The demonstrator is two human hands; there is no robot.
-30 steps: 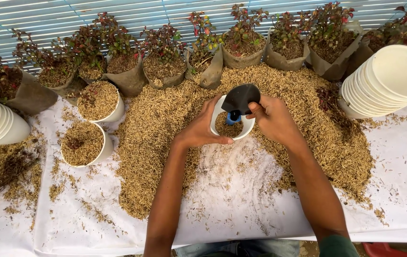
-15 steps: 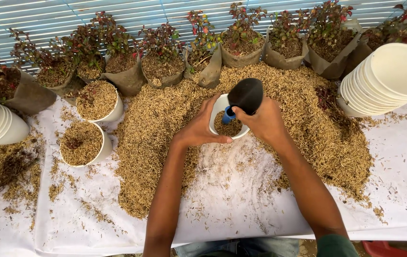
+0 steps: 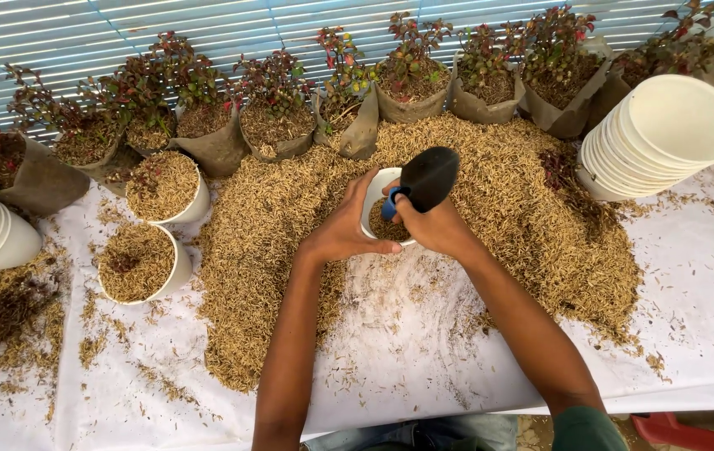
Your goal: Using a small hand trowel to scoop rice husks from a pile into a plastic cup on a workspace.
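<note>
Bare white sheeting [image 3: 424, 334] lay open in front of the husk heap [image 3: 507, 217], giving free passage along the near edge. The heap itself crowded the white pot [image 3: 376, 194] on three sides. Two filled pots [image 3: 135, 260] blocked the left, a stack of empty white pots [image 3: 666, 134] the right, and bagged seedlings [image 3: 411, 79] walled off the back.

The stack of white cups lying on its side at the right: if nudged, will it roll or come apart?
The stack of white cups probably rolls: round, lying sideways on the white sheet. Likely light, being thin-walled and empty. Nested cups may slide apart.
</note>
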